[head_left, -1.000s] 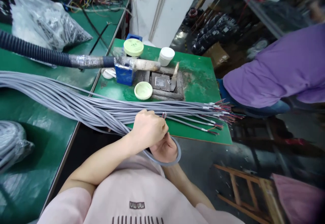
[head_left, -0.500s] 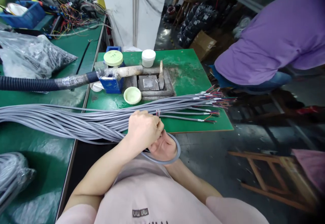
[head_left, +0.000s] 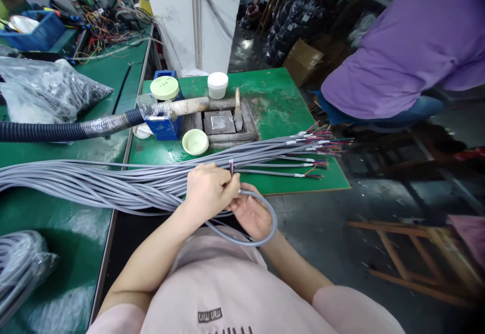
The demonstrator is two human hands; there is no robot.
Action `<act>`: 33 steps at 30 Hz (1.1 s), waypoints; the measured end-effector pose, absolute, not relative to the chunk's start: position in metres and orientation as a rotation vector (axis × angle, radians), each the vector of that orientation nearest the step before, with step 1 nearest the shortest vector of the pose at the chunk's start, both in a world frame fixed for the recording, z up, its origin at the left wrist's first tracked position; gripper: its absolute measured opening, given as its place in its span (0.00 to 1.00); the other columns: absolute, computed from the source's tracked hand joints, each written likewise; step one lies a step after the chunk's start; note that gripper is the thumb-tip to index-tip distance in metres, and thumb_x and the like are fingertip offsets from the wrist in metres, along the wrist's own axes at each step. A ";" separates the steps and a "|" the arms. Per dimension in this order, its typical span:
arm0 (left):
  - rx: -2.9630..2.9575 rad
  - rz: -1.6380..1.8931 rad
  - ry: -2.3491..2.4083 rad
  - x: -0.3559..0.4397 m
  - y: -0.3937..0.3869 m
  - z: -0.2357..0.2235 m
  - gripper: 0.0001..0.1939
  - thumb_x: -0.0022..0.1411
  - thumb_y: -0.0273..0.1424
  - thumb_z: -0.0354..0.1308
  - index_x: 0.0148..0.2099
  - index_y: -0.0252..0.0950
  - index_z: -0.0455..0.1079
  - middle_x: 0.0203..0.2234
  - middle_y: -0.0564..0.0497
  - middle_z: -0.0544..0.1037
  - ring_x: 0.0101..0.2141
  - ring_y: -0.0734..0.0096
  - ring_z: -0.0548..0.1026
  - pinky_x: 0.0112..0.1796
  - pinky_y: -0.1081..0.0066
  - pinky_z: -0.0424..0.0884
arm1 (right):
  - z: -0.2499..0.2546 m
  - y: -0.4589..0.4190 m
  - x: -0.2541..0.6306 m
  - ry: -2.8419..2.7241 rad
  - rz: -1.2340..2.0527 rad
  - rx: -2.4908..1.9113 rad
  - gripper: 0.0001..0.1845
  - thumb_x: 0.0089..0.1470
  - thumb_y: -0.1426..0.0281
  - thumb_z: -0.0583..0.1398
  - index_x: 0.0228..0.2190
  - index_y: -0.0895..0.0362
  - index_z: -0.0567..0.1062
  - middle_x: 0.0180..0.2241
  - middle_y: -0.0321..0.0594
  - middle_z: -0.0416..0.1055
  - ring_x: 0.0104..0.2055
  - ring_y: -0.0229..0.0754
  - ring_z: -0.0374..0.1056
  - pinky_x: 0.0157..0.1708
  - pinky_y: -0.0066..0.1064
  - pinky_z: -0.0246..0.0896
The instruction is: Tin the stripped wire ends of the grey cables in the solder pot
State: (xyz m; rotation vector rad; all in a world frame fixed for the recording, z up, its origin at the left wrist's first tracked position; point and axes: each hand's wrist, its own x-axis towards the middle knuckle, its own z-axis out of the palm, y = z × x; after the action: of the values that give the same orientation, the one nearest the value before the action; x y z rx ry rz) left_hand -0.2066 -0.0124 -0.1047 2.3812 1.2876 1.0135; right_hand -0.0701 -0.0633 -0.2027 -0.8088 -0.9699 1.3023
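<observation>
A grey multi-core cable [head_left: 273,223] curves in a loop in front of me, its end stripped to thin coloured wires [head_left: 232,167]. My left hand [head_left: 208,186] is closed, pinching that cable just below the bare wire tips. My right hand [head_left: 253,217] lies palm up inside the loop, fingers loosely bent and apart; its fingertips reach under the left hand and are partly hidden. Behind both hands a thick bundle of grey cables [head_left: 151,180] crosses the bench, with stripped coloured ends [head_left: 326,144] fanned out at the right.
On the green bench [head_left: 273,86] sit a soldering pot [head_left: 220,122] with a scraper [head_left: 238,111], a pale green dish [head_left: 195,142], a white tub [head_left: 217,85] and a blue box [head_left: 164,128] with an extraction hose [head_left: 106,123]. A person in purple [head_left: 390,56] sits at right.
My right hand has moved slightly right and turned, and the cable loop has widened. The left hand has shifted a little left, with the wire tips now more upright and bunched.
</observation>
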 end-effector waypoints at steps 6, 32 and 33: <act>1.916 1.184 0.900 -0.216 -0.021 -0.112 0.25 0.62 0.35 0.58 0.16 0.34 0.57 0.12 0.57 0.59 0.19 0.80 0.58 0.23 0.75 0.56 | -0.164 -0.049 -0.029 -0.954 1.745 -0.867 0.26 0.51 0.47 0.60 0.29 0.59 0.79 0.19 0.41 0.75 0.22 0.41 0.70 0.26 0.32 0.65; 1.149 1.389 1.008 -0.223 -0.032 -0.113 0.12 0.52 0.36 0.67 0.30 0.34 0.70 0.14 0.60 0.64 0.17 0.85 0.58 0.20 0.81 0.56 | -0.134 -0.046 -0.057 -1.270 1.790 -1.069 0.22 0.51 0.53 0.62 0.20 0.60 0.75 0.06 0.30 0.59 0.08 0.29 0.48 0.14 0.25 0.41; 1.127 1.376 1.016 -0.223 -0.031 -0.113 0.12 0.51 0.36 0.68 0.30 0.34 0.71 0.14 0.60 0.63 0.17 0.85 0.58 0.20 0.81 0.56 | -0.134 -0.046 -0.058 -1.279 1.782 -1.077 0.22 0.50 0.53 0.62 0.20 0.60 0.75 0.06 0.29 0.59 0.08 0.29 0.48 0.14 0.25 0.41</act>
State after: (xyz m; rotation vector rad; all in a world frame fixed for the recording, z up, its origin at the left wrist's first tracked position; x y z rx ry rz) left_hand -0.2228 -0.0309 -0.1131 1.1274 1.0155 1.3760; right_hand -0.0580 -0.0459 -0.1342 -1.0772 -1.2788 1.7821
